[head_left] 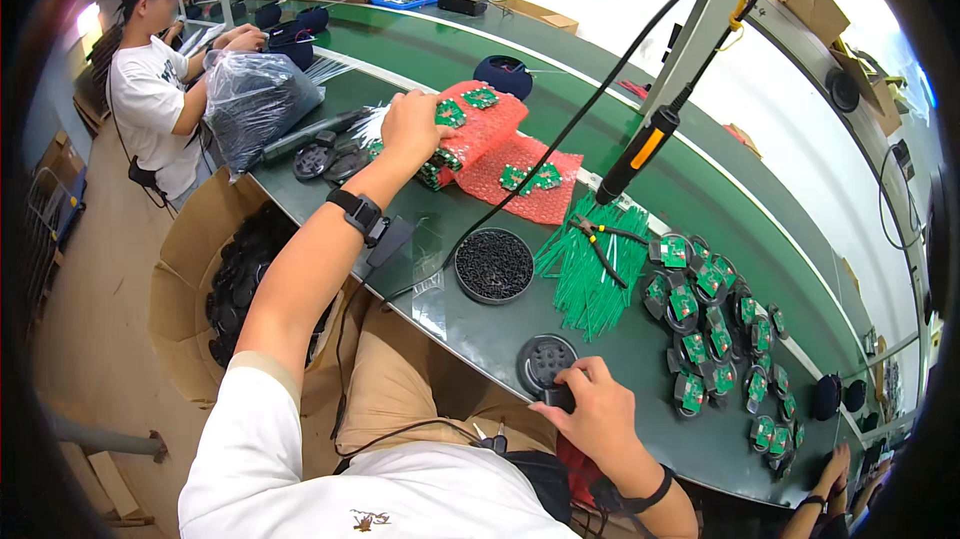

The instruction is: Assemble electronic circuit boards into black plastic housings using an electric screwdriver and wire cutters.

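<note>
My left hand (412, 126) reaches across the bench to red bubble wrap (490, 129) stacked with green circuit boards (480, 98). Its fingers are curled at the edge of the stack, and whatever they grip is hidden. Near the front edge my right hand (600, 407) holds a round black plastic housing (547, 361) between thumb and fingers; the housing lies on the bench with small raised dots showing. Between my hands stands a round dish of small black screws (494, 266). Cutters (603, 246) with black and yellow handles lie on green cable ties (590, 289).
An electric screwdriver (640, 154) hangs on a cable over the bench. Several housings with green boards (715, 319) fill the right side. A cardboard box of black parts (185, 309) stands below left. At the far left a person (155, 89) works beside a plastic bag (258, 104).
</note>
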Demonstrator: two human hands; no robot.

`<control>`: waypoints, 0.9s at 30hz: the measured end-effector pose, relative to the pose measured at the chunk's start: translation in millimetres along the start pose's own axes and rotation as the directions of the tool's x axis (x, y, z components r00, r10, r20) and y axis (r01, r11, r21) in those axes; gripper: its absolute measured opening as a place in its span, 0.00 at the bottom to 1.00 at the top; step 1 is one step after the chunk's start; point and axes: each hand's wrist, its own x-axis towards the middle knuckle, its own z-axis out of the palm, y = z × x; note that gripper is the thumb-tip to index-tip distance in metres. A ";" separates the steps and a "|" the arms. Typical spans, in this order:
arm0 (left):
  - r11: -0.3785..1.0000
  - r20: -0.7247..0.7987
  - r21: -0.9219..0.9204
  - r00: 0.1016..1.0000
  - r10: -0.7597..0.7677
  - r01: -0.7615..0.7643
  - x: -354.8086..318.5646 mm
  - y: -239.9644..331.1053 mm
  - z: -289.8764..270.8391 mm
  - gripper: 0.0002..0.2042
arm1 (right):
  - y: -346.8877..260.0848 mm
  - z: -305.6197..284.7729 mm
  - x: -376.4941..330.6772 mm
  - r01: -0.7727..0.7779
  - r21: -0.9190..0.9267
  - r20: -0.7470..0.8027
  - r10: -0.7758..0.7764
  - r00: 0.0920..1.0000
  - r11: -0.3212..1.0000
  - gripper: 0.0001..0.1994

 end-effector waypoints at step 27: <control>0.759 0.302 -0.618 0.828 0.472 -0.207 -286.6 128.1 -64.1 0.57 | 58.1 5.9 25.5 -0.273 0.901 0.148 0.353 0.924 0.338 0.16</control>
